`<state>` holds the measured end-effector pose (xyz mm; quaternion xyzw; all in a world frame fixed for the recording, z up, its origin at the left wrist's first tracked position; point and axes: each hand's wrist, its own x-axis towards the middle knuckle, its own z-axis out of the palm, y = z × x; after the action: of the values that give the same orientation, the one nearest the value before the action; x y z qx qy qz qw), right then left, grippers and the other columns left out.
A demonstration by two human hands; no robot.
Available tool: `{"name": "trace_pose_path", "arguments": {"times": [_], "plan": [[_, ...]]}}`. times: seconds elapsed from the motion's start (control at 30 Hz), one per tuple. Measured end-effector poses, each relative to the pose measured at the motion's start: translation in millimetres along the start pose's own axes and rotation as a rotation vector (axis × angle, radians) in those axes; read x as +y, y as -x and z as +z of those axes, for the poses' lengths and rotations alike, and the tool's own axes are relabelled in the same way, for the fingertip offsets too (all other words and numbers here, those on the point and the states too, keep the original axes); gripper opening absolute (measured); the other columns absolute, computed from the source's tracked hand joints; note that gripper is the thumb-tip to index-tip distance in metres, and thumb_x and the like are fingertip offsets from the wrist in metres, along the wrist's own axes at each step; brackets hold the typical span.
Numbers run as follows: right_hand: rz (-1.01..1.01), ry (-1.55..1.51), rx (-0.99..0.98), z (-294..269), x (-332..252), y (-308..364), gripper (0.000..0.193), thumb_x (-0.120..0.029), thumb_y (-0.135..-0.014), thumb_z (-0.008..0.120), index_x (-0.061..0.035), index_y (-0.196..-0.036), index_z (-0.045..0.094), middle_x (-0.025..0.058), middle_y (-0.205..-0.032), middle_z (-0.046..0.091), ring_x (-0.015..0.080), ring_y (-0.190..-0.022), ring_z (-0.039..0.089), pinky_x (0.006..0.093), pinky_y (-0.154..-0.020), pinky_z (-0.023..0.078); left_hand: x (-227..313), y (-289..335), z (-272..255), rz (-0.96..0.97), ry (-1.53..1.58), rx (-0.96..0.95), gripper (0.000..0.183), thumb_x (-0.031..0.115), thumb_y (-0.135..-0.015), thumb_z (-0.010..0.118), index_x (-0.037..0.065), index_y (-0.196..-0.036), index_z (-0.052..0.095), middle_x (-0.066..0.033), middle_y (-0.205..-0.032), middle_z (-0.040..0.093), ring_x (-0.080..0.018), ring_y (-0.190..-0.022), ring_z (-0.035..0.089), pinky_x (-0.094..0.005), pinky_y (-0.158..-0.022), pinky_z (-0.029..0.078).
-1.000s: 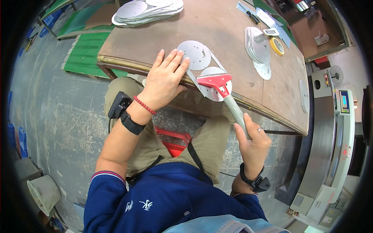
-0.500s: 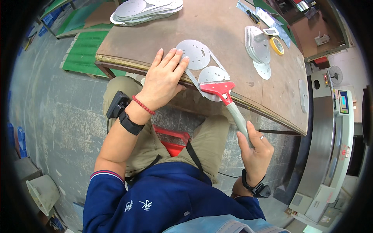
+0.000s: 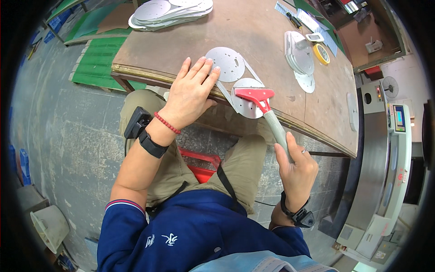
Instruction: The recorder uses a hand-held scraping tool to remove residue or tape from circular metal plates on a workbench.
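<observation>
A flat grey plate (image 3: 225, 63) lies at the table's near edge: two round discs with small holes, joined by narrow side strips. Its nearer disc overhangs the edge. My left hand (image 3: 192, 93) rests on the left of the farther disc, fingers stretched out and palm down. In my right hand (image 3: 297, 165) is the grey handle of a scraper, fingers wrapped round it. The wide red head of the scraper (image 3: 256, 95) lies across the nearer disc, its blade edge toward the far side. Whether the blade touches the disc I cannot tell.
A stack of similar plates (image 3: 170, 13) lies at the table's far left. Toward the right lie another small stack (image 3: 300, 54), a roll of yellow tape (image 3: 321, 53) and a dark-handled tool (image 3: 294, 20). A machine with a screen (image 3: 398, 119) stands right of the table (image 3: 267, 31).
My right hand has moved the scraper slightly up and away from me along the nearer disc. My left hand and the plate have stayed in place.
</observation>
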<state>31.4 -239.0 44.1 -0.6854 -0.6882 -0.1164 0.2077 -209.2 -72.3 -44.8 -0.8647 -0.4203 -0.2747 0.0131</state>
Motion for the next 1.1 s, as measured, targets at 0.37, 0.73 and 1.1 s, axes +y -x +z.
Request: {"name": "trace_pose_path", "arguments": {"times": [0.37,0.73,1.1], "plan": [[0.030,0.023,-0.028,3,1,-16,0.037,-0.023,-0.080,0.083,-0.0104,-0.114,0.074,0.0104,-0.078,0.071,0.0283,-0.058,0.065,0.0375,-0.052,0.049,0,0,-2,0.005,-0.008,-0.003,0.088,0.020,-0.061,0.090,0.006,-0.139,0.053,-0.0175,-0.144,0.052,-0.0324,-0.139,0.045,-0.0516,-0.118,0.031],[0.213,-0.173,0.085,-10,25,-6,0.036,-0.014,-0.079,0.083,-0.0021,-0.113,0.074,0.0179,-0.078,0.070,0.0277,-0.061,0.065,0.0349,-0.058,0.049,23,7,-5,0.073,-0.052,0.130,0.065,0.021,-0.059,0.088,0.000,-0.115,0.065,-0.0135,-0.103,0.059,-0.0299,-0.105,0.059,-0.0501,-0.110,0.043],[0.135,-0.204,-0.101,-31,17,7,0.038,-0.014,-0.077,0.084,-0.0030,-0.113,0.075,0.0175,-0.081,0.071,0.0274,-0.061,0.066,0.0345,-0.057,0.050,24,-8,-2,0.041,0.067,0.124,0.082,0.035,-0.061,0.089,0.003,-0.129,0.058,-0.0171,-0.135,0.057,-0.0329,-0.133,0.050,-0.0522,-0.116,0.034]]}}
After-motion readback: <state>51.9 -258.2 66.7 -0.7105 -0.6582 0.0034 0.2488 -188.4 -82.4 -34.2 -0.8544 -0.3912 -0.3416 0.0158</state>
